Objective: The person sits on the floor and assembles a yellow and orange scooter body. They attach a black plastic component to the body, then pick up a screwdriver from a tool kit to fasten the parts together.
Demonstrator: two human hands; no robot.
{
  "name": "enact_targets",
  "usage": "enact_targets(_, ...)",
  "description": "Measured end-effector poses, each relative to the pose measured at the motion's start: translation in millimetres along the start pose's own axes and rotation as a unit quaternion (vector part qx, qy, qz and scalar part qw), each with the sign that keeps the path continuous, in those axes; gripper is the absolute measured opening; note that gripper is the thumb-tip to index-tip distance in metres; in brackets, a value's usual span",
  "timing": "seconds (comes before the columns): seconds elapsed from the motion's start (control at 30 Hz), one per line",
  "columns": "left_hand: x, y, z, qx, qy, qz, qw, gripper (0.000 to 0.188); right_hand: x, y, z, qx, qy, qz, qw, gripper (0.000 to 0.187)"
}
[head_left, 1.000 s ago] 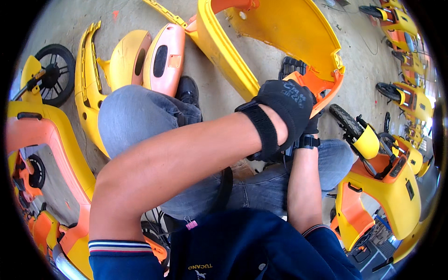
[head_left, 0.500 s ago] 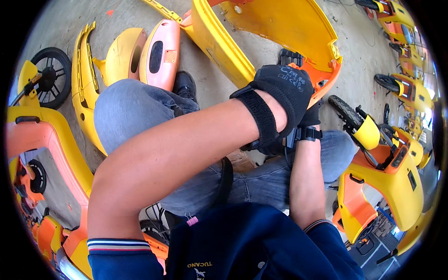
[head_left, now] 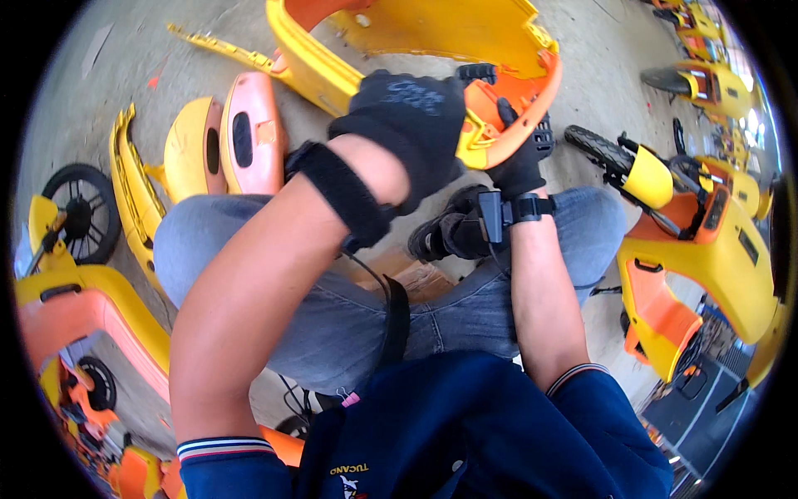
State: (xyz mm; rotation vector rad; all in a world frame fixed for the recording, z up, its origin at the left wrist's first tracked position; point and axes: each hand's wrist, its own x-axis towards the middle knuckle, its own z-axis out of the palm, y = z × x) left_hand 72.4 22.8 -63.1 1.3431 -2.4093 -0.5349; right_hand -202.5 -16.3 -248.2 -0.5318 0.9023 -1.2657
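A large curved yellow plastic shell (head_left: 320, 71) with an orange inner edge stands tilted in front of my knees. It looks like a scooter body panel. My left hand (head_left: 407, 125), in a black glove, is closed at its near yellow rim; the fingertips are hidden behind the glove's back. My right hand (head_left: 519, 162), also gloved, grips the orange edge on the right, its thumb on the inner side and the other fingers mostly hidden beneath. Black ribbed pieces (head_left: 477, 73) show near the orange edge.
Left of the shell lie a pink-and-yellow oval cover (head_left: 251, 137), a yellow cover (head_left: 189, 145) and a long yellow strip (head_left: 137, 200). A black wheel (head_left: 79, 212) is at far left. Yellow scooters (head_left: 702, 258) line the right. Cardboard (head_left: 407, 279) lies between my legs.
The shell has shifted left and away in view. My left hand has moved left, uncrossing from in front of my right, whose thumb now shows on the orange edge.
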Motion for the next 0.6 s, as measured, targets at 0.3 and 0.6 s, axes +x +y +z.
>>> enact_targets(0.3, 2.7, 6.7, -3.6, 0.051, 0.020, 0.004, 0.998, 0.058, -43.4, -14.9, 49.1, -0.526, -0.090, -0.122, 0.837, 0.043)
enact_targets(0.6, 6.7, 22.1, 4.3, 0.085, 0.023, -0.007, 0.996, 0.065, -95.7, -53.4, 97.8, -0.157, 0.134, 0.062, 0.976, 0.034)
